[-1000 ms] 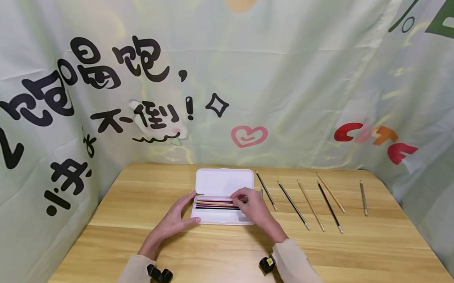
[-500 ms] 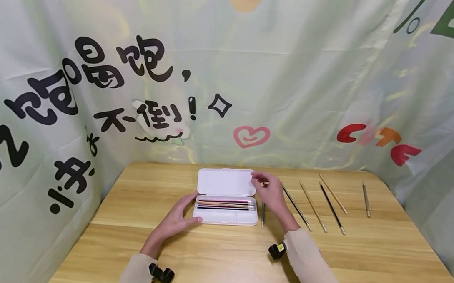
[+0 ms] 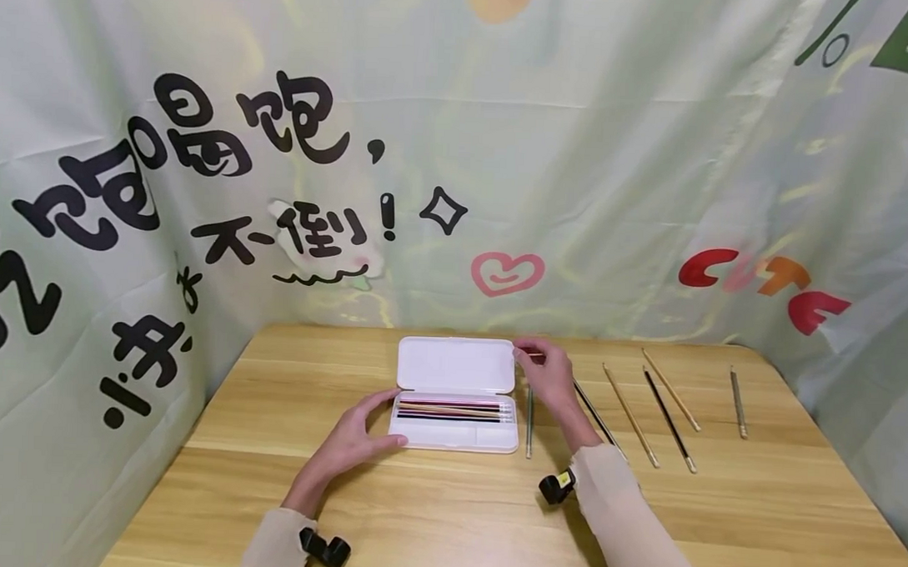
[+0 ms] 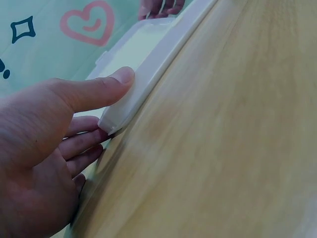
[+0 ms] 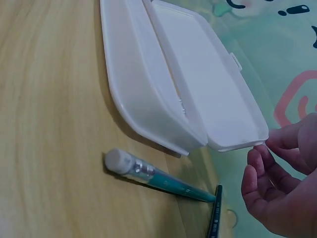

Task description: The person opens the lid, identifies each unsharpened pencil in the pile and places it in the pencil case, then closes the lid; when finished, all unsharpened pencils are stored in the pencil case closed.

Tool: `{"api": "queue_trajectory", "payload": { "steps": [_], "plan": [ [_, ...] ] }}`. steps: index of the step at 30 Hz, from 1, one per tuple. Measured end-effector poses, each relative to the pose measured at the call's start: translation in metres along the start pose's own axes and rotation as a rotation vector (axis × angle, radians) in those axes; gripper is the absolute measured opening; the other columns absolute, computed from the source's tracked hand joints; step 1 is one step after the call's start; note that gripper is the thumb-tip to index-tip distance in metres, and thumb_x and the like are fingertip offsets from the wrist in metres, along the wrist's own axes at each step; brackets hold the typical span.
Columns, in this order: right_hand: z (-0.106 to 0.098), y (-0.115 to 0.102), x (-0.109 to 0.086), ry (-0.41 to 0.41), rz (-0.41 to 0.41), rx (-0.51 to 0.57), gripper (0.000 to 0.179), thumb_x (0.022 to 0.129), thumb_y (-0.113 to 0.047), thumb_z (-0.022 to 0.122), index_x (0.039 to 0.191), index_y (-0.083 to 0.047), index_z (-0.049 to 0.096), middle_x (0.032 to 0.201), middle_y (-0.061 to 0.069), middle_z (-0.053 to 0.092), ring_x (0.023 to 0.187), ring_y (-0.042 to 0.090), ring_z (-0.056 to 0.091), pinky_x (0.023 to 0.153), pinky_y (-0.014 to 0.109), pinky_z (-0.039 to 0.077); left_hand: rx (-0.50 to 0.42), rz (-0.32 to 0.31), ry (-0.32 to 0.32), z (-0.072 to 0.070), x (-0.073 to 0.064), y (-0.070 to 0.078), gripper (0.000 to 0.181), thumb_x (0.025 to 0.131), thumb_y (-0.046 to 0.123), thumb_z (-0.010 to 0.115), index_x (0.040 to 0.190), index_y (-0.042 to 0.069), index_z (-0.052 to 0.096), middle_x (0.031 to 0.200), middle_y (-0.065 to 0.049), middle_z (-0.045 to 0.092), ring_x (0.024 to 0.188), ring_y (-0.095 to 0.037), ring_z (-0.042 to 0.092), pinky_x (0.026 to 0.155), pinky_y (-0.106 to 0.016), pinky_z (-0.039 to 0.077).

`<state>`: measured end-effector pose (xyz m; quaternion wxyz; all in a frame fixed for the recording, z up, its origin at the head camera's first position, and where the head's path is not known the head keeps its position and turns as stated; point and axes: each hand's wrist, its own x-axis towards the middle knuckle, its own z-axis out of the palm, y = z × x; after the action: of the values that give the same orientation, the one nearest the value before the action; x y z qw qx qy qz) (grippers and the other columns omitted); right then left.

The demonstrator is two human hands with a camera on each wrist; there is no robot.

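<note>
A white pencil case (image 3: 434,436) lies on the table with its lid (image 3: 455,365) folded back. Several pencils (image 3: 449,411) rest side by side in its upper compartment. My left hand (image 3: 353,437) holds the left end of the case, thumb (image 4: 106,91) over the front edge and the other fingers around the end. At the far right corner of the lid, my right hand (image 3: 551,380) pinches the edge between thumb and fingertips, as the right wrist view shows. A green pencil (image 5: 173,186) with a white eraser lies beside the case, below that hand.
Right of the case, loose pencils lie on the wooden table (image 3: 431,508): a black pencil (image 3: 599,415) partly behind the right forearm, a tan pencil (image 3: 631,416), another black pencil (image 3: 670,419), a second tan pencil (image 3: 671,389) and a grey pencil (image 3: 738,402). A printed curtain (image 3: 608,172) hangs behind.
My right hand has left the pencils inside the case and moved up and right to the lid's right corner. The green pencil beside the case is now uncovered. My left hand stays put.
</note>
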<state>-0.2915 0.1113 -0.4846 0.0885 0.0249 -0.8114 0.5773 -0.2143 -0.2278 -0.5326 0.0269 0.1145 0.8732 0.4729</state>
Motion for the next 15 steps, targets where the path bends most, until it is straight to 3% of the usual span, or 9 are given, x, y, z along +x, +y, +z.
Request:
{"api": "queue_trajectory", "payload": {
  "steps": [4,8,11,15],
  "plan": [
    [-0.001,-0.004,-0.006,-0.001,-0.014,0.057,0.019,0.101,-0.012,0.066,0.115,0.000,0.072,0.112,0.018,0.070,0.100,0.031,0.067,0.075,0.021,0.054,0.002,-0.022,0.002,0.000,-0.002,0.002,0.084,0.078,0.035,0.091,0.151,0.021,0.052,0.158,-0.010,0.045,0.148,-0.039,0.033,0.118,-0.064,0.022],
    [-0.004,-0.007,-0.014,-0.004,-0.012,0.127,0.022,0.103,-0.017,0.065,0.112,0.002,0.070,0.108,0.020,0.069,0.097,0.033,0.067,0.077,0.030,0.057,-0.005,-0.019,0.006,0.000,-0.003,0.003,0.084,0.077,0.035,0.091,0.150,0.022,0.052,0.157,-0.010,0.046,0.148,-0.039,0.033,0.118,-0.065,0.022],
    [-0.008,-0.010,-0.022,-0.039,-0.002,0.151,0.025,0.104,-0.020,0.063,0.112,0.003,0.069,0.108,0.021,0.068,0.098,0.034,0.065,0.078,0.035,0.058,-0.016,-0.011,0.022,-0.001,-0.002,0.003,0.083,0.076,0.033,0.092,0.148,0.020,0.054,0.155,-0.010,0.048,0.147,-0.039,0.034,0.118,-0.066,0.021],
    [-0.015,-0.010,-0.035,-0.101,0.004,0.162,0.024,0.103,-0.020,0.064,0.109,0.003,0.070,0.105,0.019,0.067,0.095,0.034,0.062,0.078,0.033,0.056,-0.014,-0.002,0.033,0.000,-0.002,0.001,0.084,0.074,0.034,0.093,0.147,0.019,0.054,0.152,-0.008,0.051,0.147,-0.037,0.036,0.119,-0.064,0.019]
  ]
}}
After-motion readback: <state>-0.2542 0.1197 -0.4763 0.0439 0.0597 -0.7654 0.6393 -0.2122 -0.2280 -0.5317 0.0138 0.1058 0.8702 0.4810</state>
